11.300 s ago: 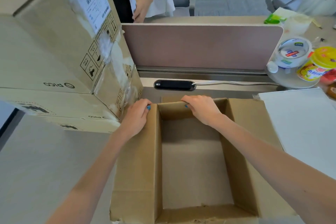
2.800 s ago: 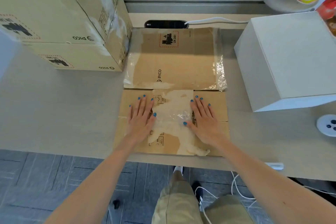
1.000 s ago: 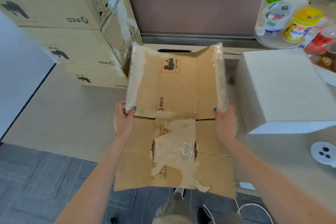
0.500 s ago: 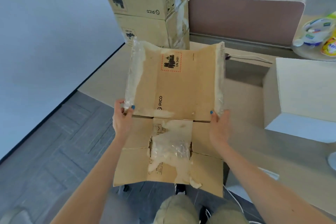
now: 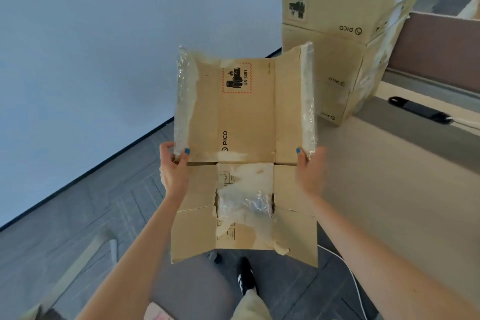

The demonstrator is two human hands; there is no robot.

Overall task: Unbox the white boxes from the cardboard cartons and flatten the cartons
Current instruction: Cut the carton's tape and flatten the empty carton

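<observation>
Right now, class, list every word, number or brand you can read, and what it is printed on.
"UN 3481": red-dashed label on the flattened carton.
"PICO": flattened carton, below that label.
"PICO", upside down: stacked cartons.
Unreadable: small print on the flaps is too small; the stack's labels are blurred.

Flattened tape-edged carton (image 5: 245,138) upright in midair

Matt cardboard carton (image 5: 246,117); glossy crinkled tape (image 5: 309,101)
</observation>
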